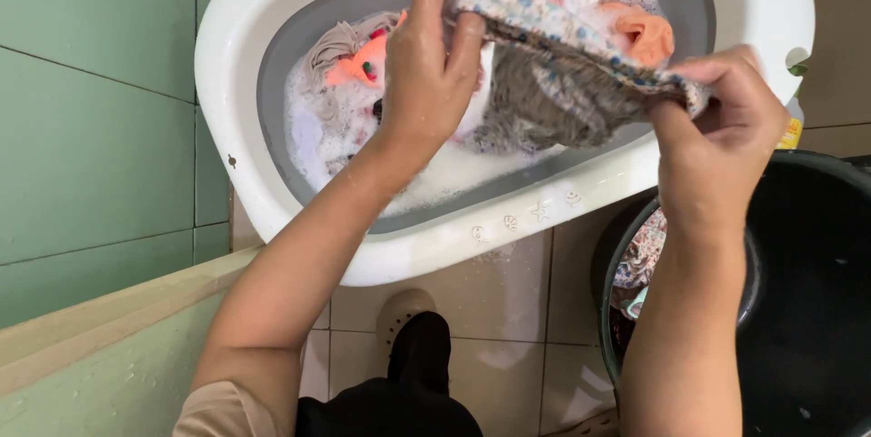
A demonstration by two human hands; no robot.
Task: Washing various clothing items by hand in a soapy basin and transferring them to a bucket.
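Observation:
A wet, patterned cloth (553,74) in blue, grey and white is stretched between both hands over a white oval tub (272,1). My left hand (431,65) grips its left end, fingers curled over the edge. My right hand (721,137) pinches its right end above the tub's near rim. The tub holds soapy water (435,174) and several soaking clothes, orange (635,29), pink and beige ones among them.
A black bucket (817,310) with patterned cloth at its left rim stands at the right on the beige tiled floor (508,310). A green tiled wall (91,110) and a low ledge run along the left. A light sandal (399,314) shows below the tub.

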